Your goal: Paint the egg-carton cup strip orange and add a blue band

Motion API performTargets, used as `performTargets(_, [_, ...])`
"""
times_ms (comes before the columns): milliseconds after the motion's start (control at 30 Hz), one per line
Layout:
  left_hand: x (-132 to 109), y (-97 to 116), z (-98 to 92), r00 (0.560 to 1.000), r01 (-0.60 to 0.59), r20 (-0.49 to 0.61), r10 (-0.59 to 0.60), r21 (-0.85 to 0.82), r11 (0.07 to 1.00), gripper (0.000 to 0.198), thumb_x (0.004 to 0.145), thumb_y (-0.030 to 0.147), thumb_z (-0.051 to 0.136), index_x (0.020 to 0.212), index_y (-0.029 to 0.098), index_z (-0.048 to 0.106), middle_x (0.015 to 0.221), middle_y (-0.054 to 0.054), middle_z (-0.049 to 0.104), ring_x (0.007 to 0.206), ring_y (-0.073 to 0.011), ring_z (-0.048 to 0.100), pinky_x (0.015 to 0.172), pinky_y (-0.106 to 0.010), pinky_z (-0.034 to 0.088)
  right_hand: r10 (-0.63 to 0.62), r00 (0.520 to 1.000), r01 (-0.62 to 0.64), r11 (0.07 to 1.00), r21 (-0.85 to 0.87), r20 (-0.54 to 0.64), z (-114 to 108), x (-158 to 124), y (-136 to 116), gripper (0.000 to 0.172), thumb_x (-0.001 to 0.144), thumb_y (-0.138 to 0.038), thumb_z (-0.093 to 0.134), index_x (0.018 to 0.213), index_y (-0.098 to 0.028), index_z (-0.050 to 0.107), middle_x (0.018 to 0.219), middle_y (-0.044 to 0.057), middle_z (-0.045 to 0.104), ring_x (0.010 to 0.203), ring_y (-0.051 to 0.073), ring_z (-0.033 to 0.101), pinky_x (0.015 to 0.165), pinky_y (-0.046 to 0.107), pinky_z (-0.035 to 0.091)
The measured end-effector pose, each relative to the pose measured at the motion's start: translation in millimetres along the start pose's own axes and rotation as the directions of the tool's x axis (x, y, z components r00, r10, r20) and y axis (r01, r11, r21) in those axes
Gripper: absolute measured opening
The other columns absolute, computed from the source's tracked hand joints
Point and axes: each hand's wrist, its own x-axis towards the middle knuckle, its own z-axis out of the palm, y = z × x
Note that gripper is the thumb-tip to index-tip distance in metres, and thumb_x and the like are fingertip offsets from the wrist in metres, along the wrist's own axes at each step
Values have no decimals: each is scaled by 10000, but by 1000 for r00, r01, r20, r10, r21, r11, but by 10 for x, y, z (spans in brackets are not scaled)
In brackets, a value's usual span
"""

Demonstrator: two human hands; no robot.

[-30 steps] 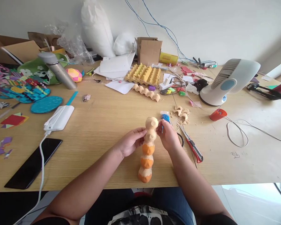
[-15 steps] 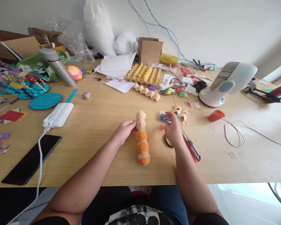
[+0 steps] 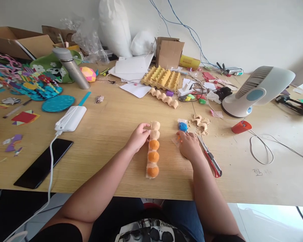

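An egg carton strip stands out from the table in front of me, its bumps upward; the three nearest bumps are covered in orange and the far ones are bare. My left hand pinches its left edge near the far end. My right hand is lowered to the table with fingers curled, and what they hold is hidden. Just beyond its fingertips lies a packet of blue clay. An orange packet is partly under the fingers. Beside the right wrist lies a red box cutter.
Torn carton scraps lie beyond the right hand, with a red cup and a white fan farther right. A bare carton strip and a yellow egg tray sit behind. A power bank and phone are left.
My right hand has come down to the table by the packets; the thin blue stick seen in it before is now mostly hidden. The strip has tilted slightly, still in my left hand. The view has shifted left.
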Motion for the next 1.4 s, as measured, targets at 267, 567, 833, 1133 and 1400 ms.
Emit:
performTargets(267, [6, -58, -45, 985, -170, 37, 170, 401, 900, 312, 944, 169, 620, 1244, 251, 602, 846, 2, 727, 715, -187, 673, 700, -309, 517, -42, 999, 42, 999, -28, -18, 33, 26, 20, 527, 960, -44, 444, 1409, -219, 658, 1446, 159, 700, 1413, 385, 527, 1054, 524, 514])
performTargets(567, [-64, -16, -88, 934, -333, 72, 349, 526, 782, 289, 901, 134, 648, 1142, 284, 703, 983, -24, 777, 836, -220, 690, 768, -330, 468, 39, 962, 175, 668, 724, -269, 57, 119, 13, 438, 900, -295, 647, 1333, -232, 648, 1243, 126, 730, 1079, 285, 677, 934, 443, 577])
performTargets(833, [-239, 138, -33, 818, -559, 148, 556, 438, 704, 218, 1023, 373, 615, 991, 241, 785, 1001, -71, 792, 903, -240, 678, 845, -362, 494, -157, 985, 71, -15, 997, -72, 112, 35, -250, 566, 675, -629, 946, 1025, -253, 708, 893, 17, 718, 732, 157, 598, 693, 292, 540])
performTargets(1133, [-356, 138, 22, 725, -680, 165, 668, 318, 660, 211, 980, 323, 701, 1170, 246, 749, 1153, -81, 784, 1044, -235, 694, 917, -350, 529, -130, 955, 285, 175, 942, -265, 187, -37, -366, 443, 818, -628, 874, 1017, -253, 748, 998, 43, 748, 884, 200, 656, 847, 361, 582])
performTargets(1400, [-359, 177, 0, 608, -774, 196, 769, 359, 521, 110, 994, 356, 692, 961, 276, 760, 1005, -65, 788, 1024, -254, 688, 1015, -415, 515, -186, 945, 308, 247, 919, -267, 182, -46, -365, 471, 844, -668, 839, 1047, -257, 733, 999, 45, 750, 920, 214, 683, 851, 364, 597])
